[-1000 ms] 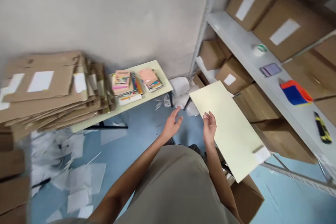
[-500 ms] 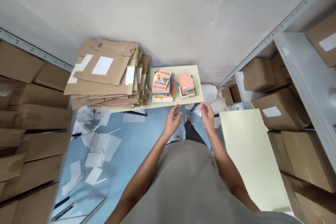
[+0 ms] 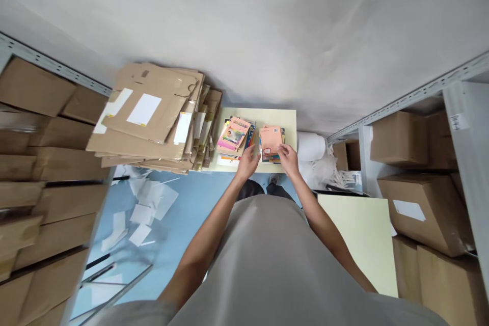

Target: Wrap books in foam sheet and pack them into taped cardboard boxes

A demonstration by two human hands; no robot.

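On the narrow cream table [image 3: 267, 113] lie two small stacks of booklets. The right stack is topped by a pink booklet [image 3: 271, 138] with a red stamp mark. My right hand [image 3: 289, 160] has its fingertips on the lower right corner of that booklet, fingers bent in a pinch. My left hand [image 3: 248, 163] is open, fingers apart, at the table's front edge between the stacks. Left of it is the other stack, with a pink booklet with a colourful picture [image 3: 234, 135] on top. Whether my left fingertips touch a stack, I cannot tell.
Flattened cardboard boxes [image 3: 160, 107] are piled on the table's left part. Shelves of cardboard boxes [image 3: 69, 204] stand on both sides. A second cream table [image 3: 355, 244] is at my right, near a white roll [image 3: 310, 145]. Paper scraps [image 3: 148, 204] litter the blue floor.
Both hands have moved forward to the table, and my right hand has come onto the pink booklet on the right stack. The view has shifted, with my body closer to the table.
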